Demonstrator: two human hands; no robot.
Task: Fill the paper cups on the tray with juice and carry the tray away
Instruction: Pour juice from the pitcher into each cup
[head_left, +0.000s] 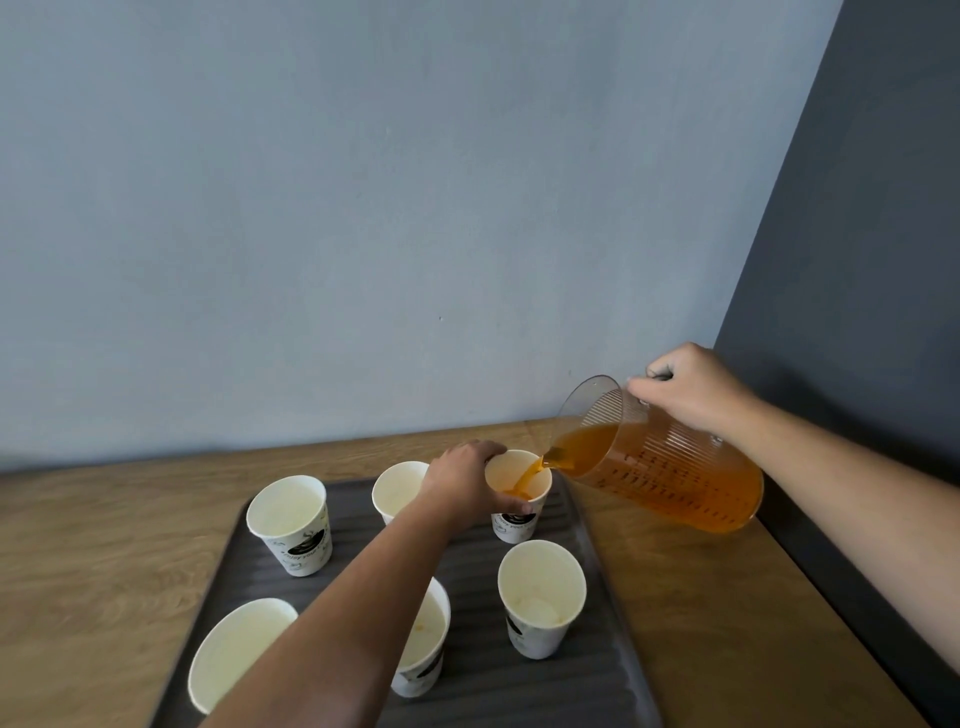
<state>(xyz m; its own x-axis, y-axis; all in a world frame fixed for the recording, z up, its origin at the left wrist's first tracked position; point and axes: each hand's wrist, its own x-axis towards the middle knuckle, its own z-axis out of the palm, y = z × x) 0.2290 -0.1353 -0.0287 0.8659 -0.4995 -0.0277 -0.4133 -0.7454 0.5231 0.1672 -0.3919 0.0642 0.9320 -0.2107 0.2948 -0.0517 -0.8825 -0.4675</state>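
Note:
A dark ribbed tray (582, 644) lies on the wooden table (104, 545) with several white paper cups on it. My left hand (462, 483) grips the far right cup (522, 499) near its rim. My right hand (685, 389) holds the handle of a clear ribbed jug (670, 467) of orange juice, tilted left, and a stream of juice runs from its spout into that cup. The near right cup (540, 597) and the far left cup (291, 525) look empty. My left forearm partly hides the near middle cup (423, 644).
A pale blue wall (363, 208) rises just behind the table, and a dark grey wall (857, 260) closes the right side. Bare tabletop lies left of the tray and to its right under the jug.

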